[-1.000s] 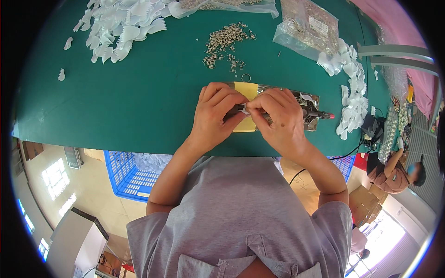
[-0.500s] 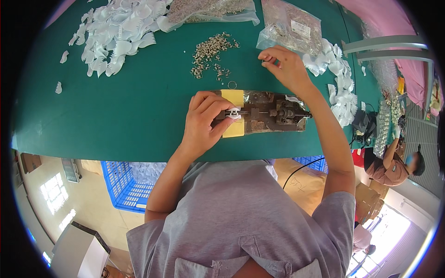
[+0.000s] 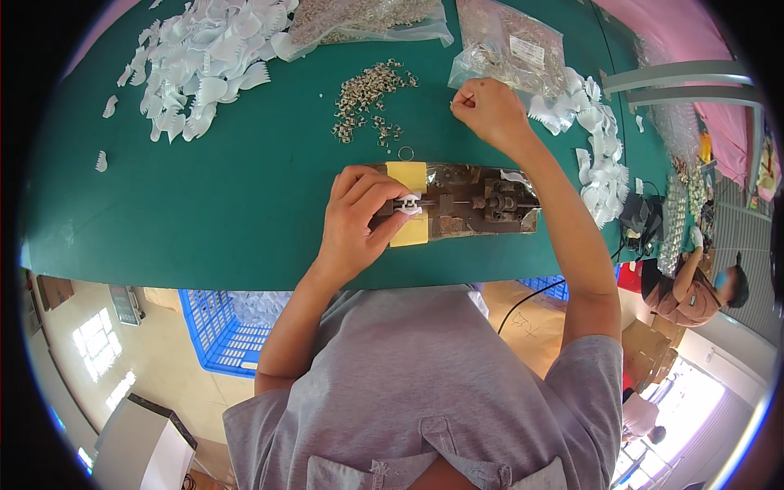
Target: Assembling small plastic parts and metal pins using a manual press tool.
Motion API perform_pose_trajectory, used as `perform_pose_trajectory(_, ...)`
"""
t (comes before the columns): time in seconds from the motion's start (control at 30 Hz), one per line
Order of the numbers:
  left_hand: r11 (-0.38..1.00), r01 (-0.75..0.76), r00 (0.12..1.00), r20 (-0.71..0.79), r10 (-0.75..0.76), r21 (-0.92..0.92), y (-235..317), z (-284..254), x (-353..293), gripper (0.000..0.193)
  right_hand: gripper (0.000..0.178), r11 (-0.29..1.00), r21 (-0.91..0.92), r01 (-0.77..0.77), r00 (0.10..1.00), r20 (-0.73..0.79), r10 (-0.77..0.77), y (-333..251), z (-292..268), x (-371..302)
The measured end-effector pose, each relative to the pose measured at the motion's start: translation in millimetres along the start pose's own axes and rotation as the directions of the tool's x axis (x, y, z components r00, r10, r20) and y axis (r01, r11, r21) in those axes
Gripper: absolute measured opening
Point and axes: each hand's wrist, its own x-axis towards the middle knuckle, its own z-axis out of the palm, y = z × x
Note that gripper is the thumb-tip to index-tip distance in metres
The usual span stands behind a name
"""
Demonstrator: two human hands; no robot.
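Observation:
My left hand (image 3: 353,220) is closed, thumb and fingertips pinching a small white plastic hair-claw clip piece (image 3: 410,204). That piece sits on a dark metal jig (image 3: 469,200), beside the yellow band (image 3: 408,232) wrapped around it. Farther out to the right, my right hand (image 3: 492,114) is raised with its fingertips pressed together; anything between them is hidden or too small to make out. A pile of small metal springs (image 3: 363,90) lies beyond the jig, and one thin metal ring (image 3: 406,153) rests near its far edge.
White toothed clip pieces (image 3: 204,65) are heaped far left, with another heap (image 3: 603,155) at the right. Two clear plastic bags of metal parts (image 3: 518,53) lie at the back. A blue crate (image 3: 216,339) stands below the green table (image 3: 180,220). A co-worker (image 3: 690,294) is far right.
My right hand has shifted slightly left, and its fingers have curled in from a looser, spread pinch. My left hand stays at the jig with the white piece.

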Motion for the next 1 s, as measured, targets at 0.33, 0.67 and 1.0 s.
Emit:
perform_pose_trajectory(0.33,1.0,-0.003,1.0,-0.011,0.003,0.001,-4,3,-3,0.03,0.011,0.829,0.486,0.277,0.954,-0.033,-0.299,-47,-20,-84)
perform_pose_trajectory(0.67,1.0,0.028,1.0,-0.008,-0.028,0.003,-1,3,-1,0.032,0.02,0.816,0.18,0.55,0.83,-0.231,-0.508,-77,-12,-122)
perform_pose_trajectory(1.0,0.999,0.036,0.998,-0.041,-0.037,-0.03,-3,6,-4,0.031,0.018,0.991,0.101,0.091,0.914,-0.405,-0.043,-24,-48,-154)
